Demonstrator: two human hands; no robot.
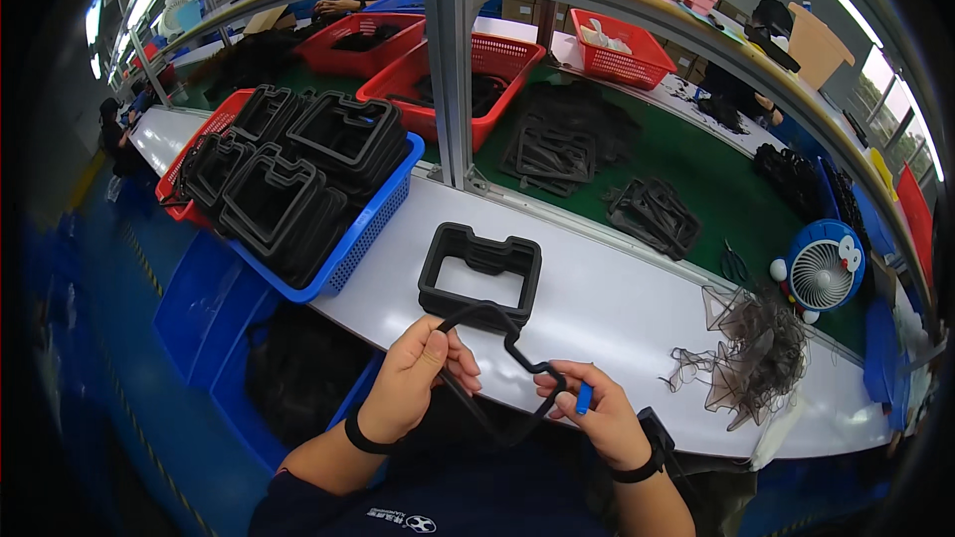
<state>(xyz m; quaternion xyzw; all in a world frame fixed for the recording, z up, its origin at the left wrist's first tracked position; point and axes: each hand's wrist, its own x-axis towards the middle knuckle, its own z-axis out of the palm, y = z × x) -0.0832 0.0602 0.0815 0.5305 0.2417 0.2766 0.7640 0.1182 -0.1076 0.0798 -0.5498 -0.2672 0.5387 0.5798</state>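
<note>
Between my hands a black rubber gasket frame (513, 348) is held up at a tilt, close to the table's front edge. My left hand (423, 368) pinches its left side between thumb and fingers. The right side of the frame is gripped by my right hand (597, 408), which also has a small blue tool (584, 398) sticking out by the thumb; the tool's kind is not clear. Just beyond lies a neat stack of similar black frames (435, 273) on the white table (607, 323).
A blue basket (373, 239) piled with black frames stands at left, above a blue bin (214, 318). Thin dark scraps (756, 353) lie at right near a blue fan (824, 268) and scissors (734, 264). A metal post (450, 70) rises beyond; red baskets (622, 50) stand behind.
</note>
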